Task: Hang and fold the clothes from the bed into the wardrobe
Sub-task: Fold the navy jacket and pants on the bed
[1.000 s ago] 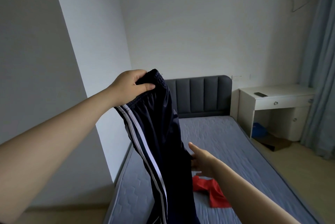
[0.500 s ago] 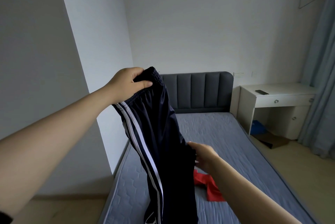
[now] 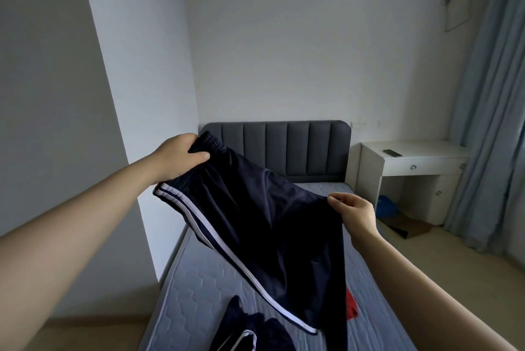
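Navy trousers (image 3: 264, 208) – white side stripes – held outspread

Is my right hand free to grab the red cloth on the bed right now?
Probably not yet: the right hand is pinching the dark trousers, which hang in front of the red cloth on the bed. It would need to let go first.

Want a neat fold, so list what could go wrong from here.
The right hand only pinches the track pants' edge; the fabric may slip free.
The leg ends lie bunched on the bed, so the fold may come out crooked.
The red garment beside the hanging pants could get dragged along.
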Demonstrator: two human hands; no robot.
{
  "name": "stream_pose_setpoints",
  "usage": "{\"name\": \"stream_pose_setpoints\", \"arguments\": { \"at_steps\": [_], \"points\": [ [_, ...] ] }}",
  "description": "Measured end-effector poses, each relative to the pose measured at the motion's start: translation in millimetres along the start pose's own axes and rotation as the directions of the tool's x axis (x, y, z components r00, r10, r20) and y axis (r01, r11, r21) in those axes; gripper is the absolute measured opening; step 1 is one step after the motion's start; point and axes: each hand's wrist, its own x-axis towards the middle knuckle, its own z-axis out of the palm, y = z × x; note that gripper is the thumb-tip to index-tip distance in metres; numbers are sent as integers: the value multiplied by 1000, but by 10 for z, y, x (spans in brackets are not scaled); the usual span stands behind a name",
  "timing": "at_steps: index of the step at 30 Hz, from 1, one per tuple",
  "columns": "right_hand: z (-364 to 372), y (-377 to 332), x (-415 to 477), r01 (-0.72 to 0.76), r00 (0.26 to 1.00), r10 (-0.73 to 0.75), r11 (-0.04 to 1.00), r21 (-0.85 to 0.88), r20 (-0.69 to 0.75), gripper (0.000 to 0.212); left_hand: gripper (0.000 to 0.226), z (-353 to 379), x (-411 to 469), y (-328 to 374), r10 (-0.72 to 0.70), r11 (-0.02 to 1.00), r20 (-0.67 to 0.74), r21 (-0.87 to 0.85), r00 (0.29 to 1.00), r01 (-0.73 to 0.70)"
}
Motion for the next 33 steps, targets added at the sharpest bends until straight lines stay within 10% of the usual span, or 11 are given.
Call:
{"name": "stream_pose_setpoints", "arguments": {
  "at_steps": [7, 21, 30, 33],
  "points": [
    [-196, -81, -11, -43, 994, 37, 998, 53, 105, 8, 49, 92, 12, 131, 67, 994, -151, -78, 986, -79],
    [-618, 10, -73, 91, 990, -66, 975, -205, 122, 9, 10, 296, 110, 491, 185, 978, -89, -79, 979, -192],
    [-1213, 290, -149, -18, 966, 79, 971, -238, 248, 7, 79, 647, 45, 1072, 135, 990, -14, -33, 991, -135],
    [-1485, 470, -136, -17, 969, 81, 963, -268, 232, 6, 62, 814, 33, 1317, 135, 991, 38, 4, 990, -136]
  ]
}}
